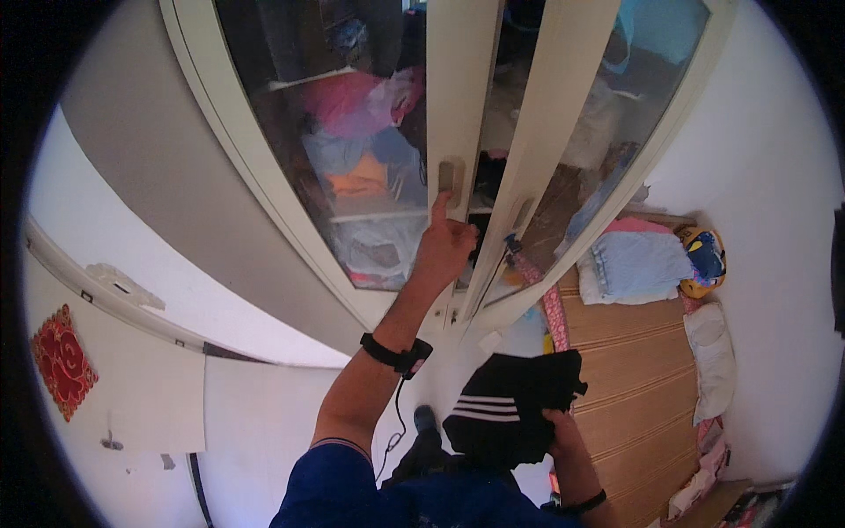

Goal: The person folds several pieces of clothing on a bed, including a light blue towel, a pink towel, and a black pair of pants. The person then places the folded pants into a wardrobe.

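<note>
My left hand (451,241) is at the inner edge of the wardrobe's left glass door (455,112). One finger reaches up to the recessed door pull (447,173), and the other fingers curl at the door edge. Beside it, the right glass door (561,105) stands ajar, with a dark gap between the two. Low on my right side, my right hand (562,432) grips a bunched black garment (521,402) with three white stripes. Through the left pane show a pink cloth (350,99), an orange cloth (360,178) and plastic-wrapped items (376,251) on shelves.
A bed with a brown slatted mat (634,369) lies to the right, bearing folded bedding (637,261), a yellow and blue bag-like item (703,261) and a white pillow (709,363). A cable (395,439) hangs from my left wrist device (412,358). A red decoration (64,363) is at left.
</note>
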Demonstrator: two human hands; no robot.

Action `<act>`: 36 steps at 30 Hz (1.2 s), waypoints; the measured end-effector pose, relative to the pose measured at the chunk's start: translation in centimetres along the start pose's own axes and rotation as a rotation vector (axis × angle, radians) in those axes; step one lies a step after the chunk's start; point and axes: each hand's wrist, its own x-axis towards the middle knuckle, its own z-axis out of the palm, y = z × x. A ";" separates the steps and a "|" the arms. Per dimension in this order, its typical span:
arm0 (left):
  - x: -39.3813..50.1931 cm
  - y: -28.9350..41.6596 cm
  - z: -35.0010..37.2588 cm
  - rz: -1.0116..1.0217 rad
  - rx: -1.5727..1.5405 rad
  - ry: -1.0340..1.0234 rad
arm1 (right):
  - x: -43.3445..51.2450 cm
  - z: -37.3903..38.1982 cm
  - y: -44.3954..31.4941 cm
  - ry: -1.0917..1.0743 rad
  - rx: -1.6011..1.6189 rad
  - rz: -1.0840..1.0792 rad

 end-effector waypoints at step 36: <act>-6.4 -6.6 6.0 0.032 0.041 0.241 | -1.8 -6.5 0.7 0.038 0.034 0.176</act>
